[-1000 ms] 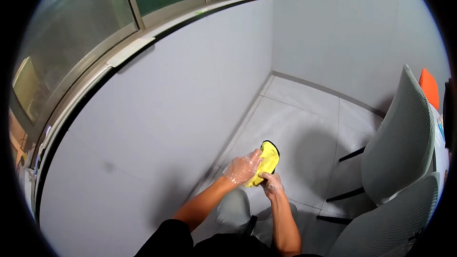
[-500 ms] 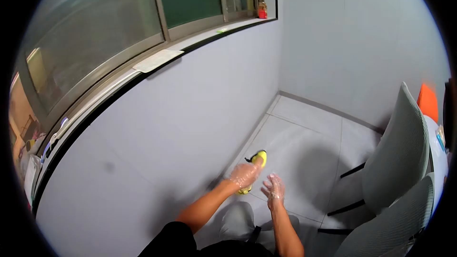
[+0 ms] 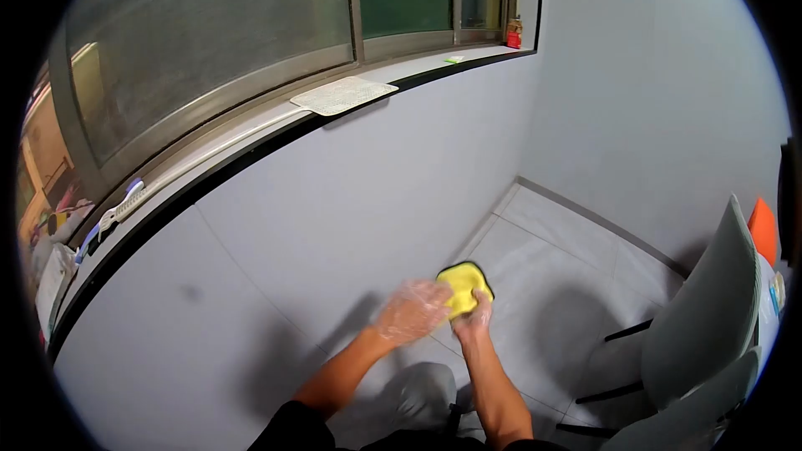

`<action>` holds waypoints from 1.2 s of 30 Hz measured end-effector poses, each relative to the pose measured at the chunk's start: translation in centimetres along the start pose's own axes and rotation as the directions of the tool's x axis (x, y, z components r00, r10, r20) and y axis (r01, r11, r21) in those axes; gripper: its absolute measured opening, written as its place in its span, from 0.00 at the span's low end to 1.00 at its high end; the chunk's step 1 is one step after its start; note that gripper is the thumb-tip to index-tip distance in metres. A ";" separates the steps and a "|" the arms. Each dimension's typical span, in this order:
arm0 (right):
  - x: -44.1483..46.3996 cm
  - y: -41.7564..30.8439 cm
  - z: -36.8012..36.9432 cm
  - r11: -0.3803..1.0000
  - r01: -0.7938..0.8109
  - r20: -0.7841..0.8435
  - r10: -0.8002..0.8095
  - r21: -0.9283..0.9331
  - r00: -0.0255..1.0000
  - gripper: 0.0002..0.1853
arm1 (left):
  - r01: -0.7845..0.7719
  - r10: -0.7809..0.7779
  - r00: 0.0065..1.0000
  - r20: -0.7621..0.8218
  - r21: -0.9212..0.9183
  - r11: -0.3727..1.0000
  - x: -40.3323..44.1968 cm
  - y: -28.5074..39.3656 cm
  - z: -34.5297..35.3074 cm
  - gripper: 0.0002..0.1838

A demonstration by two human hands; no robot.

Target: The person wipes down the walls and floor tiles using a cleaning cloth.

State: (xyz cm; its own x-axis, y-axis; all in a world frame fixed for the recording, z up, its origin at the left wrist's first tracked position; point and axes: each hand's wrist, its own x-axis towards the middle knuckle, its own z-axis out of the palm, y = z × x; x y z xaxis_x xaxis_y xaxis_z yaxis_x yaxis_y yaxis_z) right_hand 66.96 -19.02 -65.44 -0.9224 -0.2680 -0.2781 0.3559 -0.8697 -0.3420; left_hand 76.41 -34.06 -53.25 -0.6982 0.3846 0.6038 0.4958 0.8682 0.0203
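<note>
A yellow sponge (image 3: 464,284) with rounded corners and a black edge is held up in front of me, above the tiled floor. My right hand (image 3: 474,317), in a clear plastic glove, grips its lower right side with the thumb across the yellow face. At its left edge is my left hand (image 3: 411,311), gloved the same way, its fingers closed over that side and somewhat blurred. The back of the sponge and the fingers behind it are hidden.
On the window sill to the left lie a white fly swatter (image 3: 344,96), a white-and-purple brush (image 3: 124,203) and a small green packet (image 3: 454,59). A red-labelled bottle (image 3: 514,33) stands in the corner. Grey chairs (image 3: 697,309) are at right, beside an orange object (image 3: 761,230).
The sponge, earlier in my left hand, has turned its broad face toward me. My right hand has moved from open beside it to gripping it. The view has shifted left.
</note>
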 end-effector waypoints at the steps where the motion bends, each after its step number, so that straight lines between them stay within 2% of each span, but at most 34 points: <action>1: 0.6 -0.3 2.9 1.000 0.020 0.087 -0.021 0.019 0.996 0.24 | 0.024 -0.021 0.998 -0.051 0.067 0.997 0.0 -0.8 -2.6 0.17; 2: 1.6 -0.8 5.8 0.999 0.037 0.172 -0.043 0.039 0.984 0.23 | 0.052 -0.038 0.994 -0.105 0.132 0.990 0.1 -1.5 -5.3 0.17; 4: 4.4 -1.7 10.9 0.996 0.077 0.295 -0.088 0.047 0.951 0.24 | 0.196 -0.170 0.977 -0.129 0.228 0.954 -0.2 -2.4 -9.8 0.18; 6: 4.4 -2.1 16.1 0.995 0.006 0.427 -0.050 0.103 0.903 0.22 | 0.451 -0.424 0.865 -0.269 0.044 0.891 -2.7 -3.8 -10.2 0.20; 8: 2.0 -2.1 20.0 0.977 -0.131 0.429 0.046 0.171 0.902 0.21 | 0.607 -0.666 0.726 -0.172 -0.293 0.738 -2.9 -4.1 -11.7 0.25; 11: -1.8 -1.7 21.3 0.957 -0.235 0.378 0.157 0.168 0.912 0.21 | 0.615 -0.770 0.634 -0.072 -0.556 0.559 -1.0 -2.7 -12.3 0.32; 14: -6.9 -1.9 20.7 0.931 -0.330 0.334 0.266 0.154 0.904 0.23 | 0.532 -0.785 0.582 0.210 -0.829 0.173 -0.3 -1.0 -11.8 0.39; 17: -8.3 0.3 18.0 0.958 -0.261 0.483 0.176 0.115 0.858 0.25 | 0.508 -0.749 0.561 0.353 -0.861 -0.024 0.5 1.9 -11.7 0.41; 20: -8.3 3.5 16.4 0.961 0.026 0.373 0.083 -0.276 0.924 0.27 | 0.485 -0.719 0.632 0.289 -0.871 0.076 -0.7 2.3 -10.2 0.42; 21: -7.8 4.3 16.1 0.988 -0.122 0.336 0.147 -0.094 0.930 0.26 | 0.536 -0.731 0.648 0.212 -0.809 0.240 -1.5 2.3 -11.0 0.41; 22: -7.5 4.5 15.8 0.970 -0.241 0.363 0.228 -0.007 0.904 0.25 | 0.578 -0.733 0.666 0.139 -0.718 0.389 -2.3 2.5 -11.7 0.41; 23: -7.5 4.8 16.0 0.931 -0.358 0.392 0.303 0.072 0.868 0.24 | 0.608 -0.723 0.687 0.072 -0.600 0.519 -3.3 2.7 -12.4 0.40; 24: -7.5 5.4 16.7 0.953 -0.301 0.363 0.266 0.043 0.893 0.24 | 0.701 -0.762 0.645 -0.063 -0.347 0.622 -4.5 3.0 -13.8 0.37; 26: -8.4 6.3 19.0 0.985 -0.175 0.306 0.168 -0.007 0.937 0.23 | 0.677 -0.646 0.713 -0.274 0.028 0.735 -7.3 2.0 -17.0 0.34; 27: -8.6 7.5 20.0 0.976 0.050 0.360 0.030 -0.211 0.932 0.23 | 0.645 -0.559 0.753 -0.349 0.221 0.731 -8.8 1.3 -18.6 0.33; 28: -9.0 8.9 21.2 0.879 0.283 0.437 -0.097 -0.385 0.894 0.23 | 0.646 -0.514 0.757 -0.403 0.344 0.682 -10.1 0.7 -19.9 0.32; 29: -9.2 10.4 22.8 0.745 0.550 0.602 -0.253 -0.378 0.757 0.23 | 0.643 -0.465 0.763 -0.449 0.457 0.615 -11.6 0.0 -21.1 0.31; 30: -9.4 12.0 24.4 0.560 0.772 0.725 -0.392 -0.300 0.567 0.24 | 0.635 -0.411 0.772 -0.485 0.559 0.533 -13.0 -0.8 -22.1 0.30; 31: -10.4 13.1 26.6 0.334 0.928 0.825 -0.468 -0.167 0.317 0.26 | 0.615 -0.372 0.789 -0.489 0.612 0.498 -14.3 -1.5 -23.0 0.30; 32: -11.4 14.1 28.8 0.090 0.996 0.860 -0.508 0.003 0.043 0.29 | 0.593 -0.337 0.805 -0.488 0.660 0.462 -15.6 -2.2 -23.7 0.31; 33: -12.9 14.6 31.3 -0.114 0.993 0.904 -0.420 0.038 -0.083 0.32 | 0.570 -0.301 0.822 -0.484 0.703 0.425 -16.7 -2.9 -24.0 0.31; 34: -13.8 16.3 32.8 -0.215 0.975 0.915 -0.379 0.056 -0.136 0.35 | 0.569 -0.304 0.822 -0.482 0.713 0.409 -17.6 -3.4 -24.1 0.31; 35: -13.5 18.8 34.6 -0.294 0.943 0.885 -0.382 0.159 -0.268 0.35 | 0.565 -0.309 0.824 -0.475 0.724 0.395 -18.4 -3.9 -24.1 0.31; 36: -14.0 20.0 34.8 -0.305 0.929 0.942 -0.190 0.210 -0.276 0.41 | 0.558 -0.313 0.828 -0.465 0.735 0.384 -19.2 -4.5 -24.0 0.31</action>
State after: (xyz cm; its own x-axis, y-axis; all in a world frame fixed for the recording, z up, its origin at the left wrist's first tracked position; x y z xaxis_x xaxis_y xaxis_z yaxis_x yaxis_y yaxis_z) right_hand 81.78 -47.09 -37.11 0.0451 -0.1511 0.9875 -0.9969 -0.0711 0.0347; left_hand 100.02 -52.86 -45.80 -0.4929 -0.0992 0.8644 -0.5790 0.7789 -0.2408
